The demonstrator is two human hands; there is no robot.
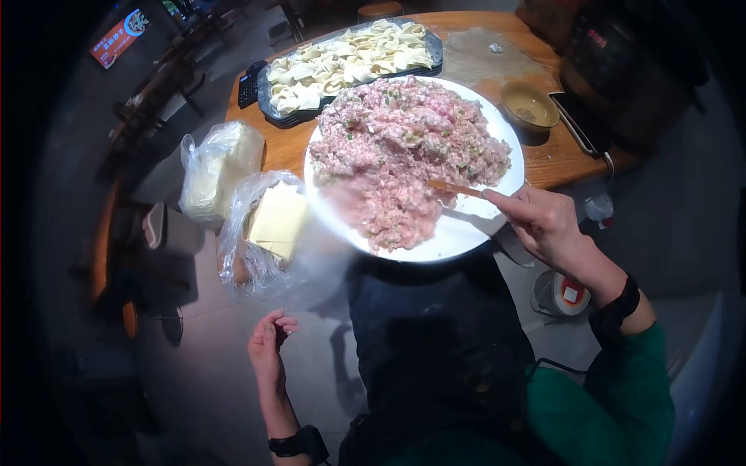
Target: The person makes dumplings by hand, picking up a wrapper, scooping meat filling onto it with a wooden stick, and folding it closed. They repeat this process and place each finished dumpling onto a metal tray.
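Note:
My right hand (548, 225) is closed round a thin, flat wooden stick (454, 188). Its tip touches the minced meat filling (408, 140), pink with green bits, heaped on a large white plate (474, 225). My left hand (272, 342) hangs low, in front of the table and apart from everything. Its fingers are loosely bent, with a gap to the thumb and nothing visible between them. Nearest to it is a stack of square yellow dough wrappers (278, 221) in an opened plastic bag (237, 233) at the table's left edge.
Folded wontons fill a dark tray (437, 54) at the back of the wooden table (284, 155). Another bag of wrappers (221, 167) sits left. A small bowl (530, 106), a phone (579, 124) and a dark appliance (622, 70) stand right. Below is a white bucket (561, 293).

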